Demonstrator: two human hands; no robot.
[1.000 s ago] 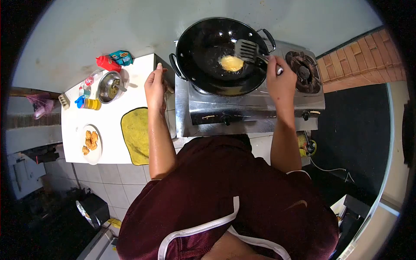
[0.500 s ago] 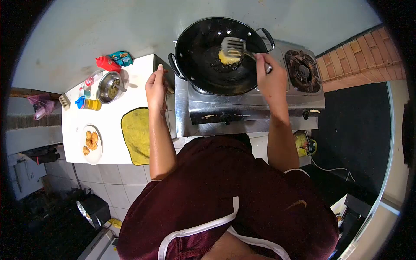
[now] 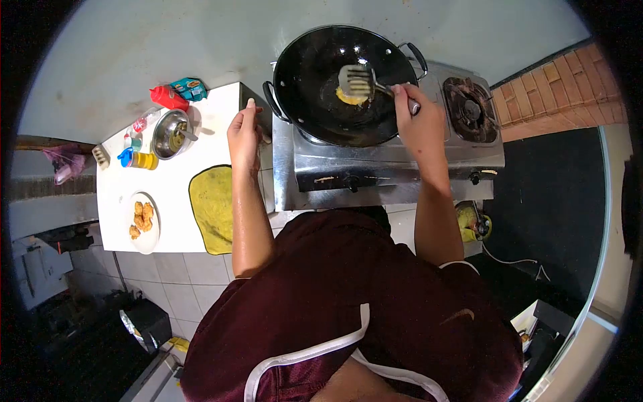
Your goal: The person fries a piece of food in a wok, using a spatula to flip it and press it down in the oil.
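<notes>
My right hand [image 3: 422, 124] is wrapped round the handle of a slotted metal spatula [image 3: 358, 80]. The spatula's head is over a piece of yellow food [image 3: 348, 96] in the middle of a black wok [image 3: 321, 120], partly covering it. Whether the two touch is hard to make out. A little oil shines around the food. My left hand [image 3: 245, 134] hovers just left of the wok's black side handle [image 3: 273, 102], apart from it. Its fingers are loosely curled with the thumb up, and nothing shows in them.
The wok stands on a steel gas stove [image 3: 402, 164], with a second burner [image 3: 470, 110] at right. On the white table [image 3: 174, 194] are a plate [image 3: 149, 241] of fried pieces, a metal bowl [image 3: 159, 144], a yellow cloth [image 3: 213, 211], bottles and a red squeeze bottle [image 3: 167, 98].
The spatula's head has shifted slightly left and down in the wok, and the yellow food sits a little lower left. My left hand stays nearly in place.
</notes>
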